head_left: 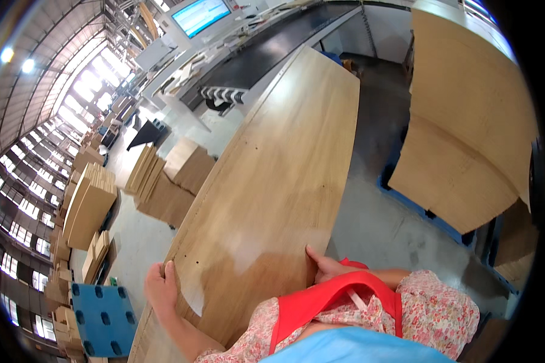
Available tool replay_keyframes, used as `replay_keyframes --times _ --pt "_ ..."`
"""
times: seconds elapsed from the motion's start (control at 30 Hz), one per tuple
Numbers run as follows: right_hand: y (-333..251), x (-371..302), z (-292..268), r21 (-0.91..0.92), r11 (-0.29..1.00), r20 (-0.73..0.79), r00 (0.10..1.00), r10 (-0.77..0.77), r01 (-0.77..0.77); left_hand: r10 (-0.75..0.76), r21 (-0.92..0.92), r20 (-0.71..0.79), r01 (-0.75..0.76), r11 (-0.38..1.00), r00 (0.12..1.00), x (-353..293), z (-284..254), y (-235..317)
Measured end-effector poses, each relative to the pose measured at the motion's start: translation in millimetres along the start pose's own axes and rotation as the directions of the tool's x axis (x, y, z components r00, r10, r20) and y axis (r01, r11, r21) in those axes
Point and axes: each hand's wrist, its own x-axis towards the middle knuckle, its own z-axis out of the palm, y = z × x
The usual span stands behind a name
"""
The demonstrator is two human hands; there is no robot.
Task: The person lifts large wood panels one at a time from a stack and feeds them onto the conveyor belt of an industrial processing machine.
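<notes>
A long wood-grain panel (278,157) with small drilled holes stretches from close to my body toward the dark machine bed at the back. My left hand (161,287) is closed over its left edge, thumb on the top face and fingers curled round the side. On the panel's right edge, my right hand (324,267) grips with the thumb on top; its other fingers are mostly hidden beneath. The near end of the panel runs under my left forearm and out of sight by my body.
A machine with a dark bed (284,45) and a lit screen (201,17) stands at the back. Tall cardboard (466,121) rests on a blue pallet (427,212) to the right. Stacked boards (145,172), cartons (178,175) and another blue pallet (105,319) are on the left.
</notes>
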Motion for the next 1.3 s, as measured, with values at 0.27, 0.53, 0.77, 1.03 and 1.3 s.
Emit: replay_keyframes --times 0.27,0.53,0.77,1.03,1.3 --pt "-176 37 35 -0.062 0.993 -0.044 0.993 -0.106 0.103 0.001 0.04 0.069 -0.004 0.999 0.998 135 91 91" --pt "-362 45 68 -0.169 0.969 0.082 0.982 -0.169 0.181 -0.008 -0.056 0.034 0.01 0.998 0.999 269 187 199" --pt "-509 68 96 -0.131 0.947 0.216 0.941 -0.262 0.294 0.045 -0.021 0.074 -0.043 0.999 0.996 397 290 263" --pt "-693 81 161 -0.143 0.812 0.058 0.823 -0.565 0.567 0.131 -0.04 0.217 -0.125 0.991 0.967 589 442 372" --pt "-882 90 186 -0.359 0.64 0.113 0.713 -0.692 0.679 0.365 -0.156 0.582 -0.34 0.927 0.727 636 575 553"
